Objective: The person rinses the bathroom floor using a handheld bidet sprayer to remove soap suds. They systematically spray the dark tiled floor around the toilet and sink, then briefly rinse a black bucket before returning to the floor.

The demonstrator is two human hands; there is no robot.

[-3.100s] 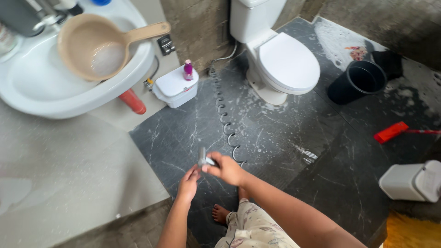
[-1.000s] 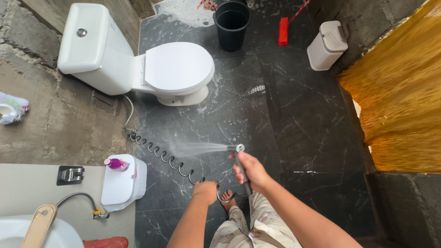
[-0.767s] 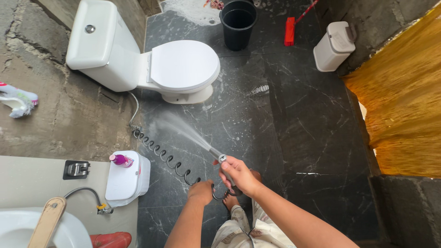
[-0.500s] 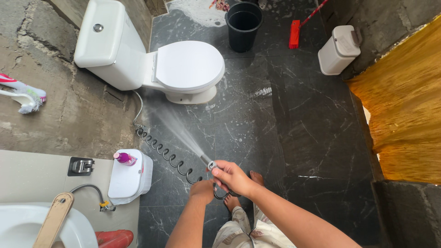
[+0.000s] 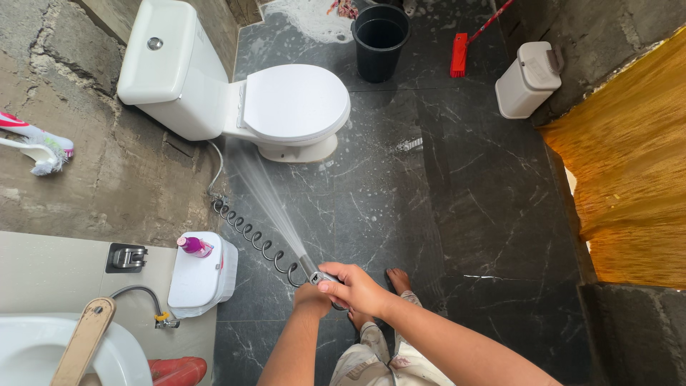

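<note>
My right hand grips a metal hand sprayer low in the middle of the view. Its nozzle points up and to the left, and a water jet fans out toward the wet dark floor by the base of the white toilet. My left hand sits just below and behind the sprayer, against its handle under my right hand. A coiled hose runs from the sprayer along the floor to the wall at left.
A small white bin with a pink bottle on top stands at lower left by a white basin holding a wooden handle. A black bucket, red broom and white pedal bin stand at the far end. A yellow curtain hangs right.
The sprayer and both hands have moved down and left, and the jet has swung from pointing left to pointing up-left toward the toilet base. My view has shifted slightly.
</note>
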